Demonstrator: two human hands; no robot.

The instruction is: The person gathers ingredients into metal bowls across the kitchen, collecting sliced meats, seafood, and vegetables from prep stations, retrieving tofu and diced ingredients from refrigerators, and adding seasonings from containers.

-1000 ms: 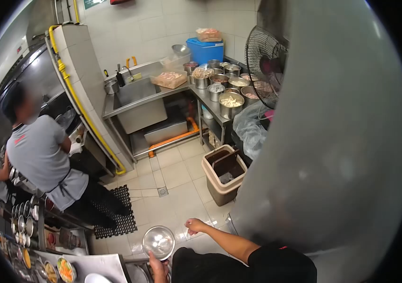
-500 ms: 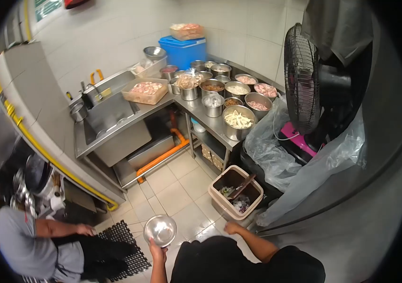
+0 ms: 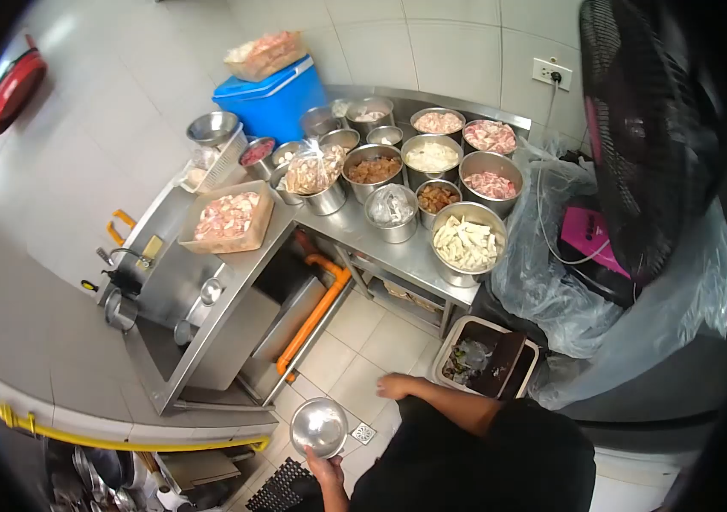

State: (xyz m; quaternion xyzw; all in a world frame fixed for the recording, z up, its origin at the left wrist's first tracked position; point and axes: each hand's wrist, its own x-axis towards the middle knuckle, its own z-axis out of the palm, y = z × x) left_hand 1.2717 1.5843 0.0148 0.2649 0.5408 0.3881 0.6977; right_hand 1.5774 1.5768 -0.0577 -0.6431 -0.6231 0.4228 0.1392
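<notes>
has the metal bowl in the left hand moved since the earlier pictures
Yes. Against the floor drain, the metal bowl in the left hand has moved toward the sink: it showed below the drain at first, now left of it.

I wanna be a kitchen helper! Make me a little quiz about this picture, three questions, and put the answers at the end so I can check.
1. Pick one: which hand is holding the metal bowl?
A) right
B) left
C) both

2. True or false: a food tub sits on top of the blue box.

3. Fill the gap: the pipe under the metal counter is coloured ______.

Key:
1. B, the left hand.
2. True.
3. Orange.
</notes>
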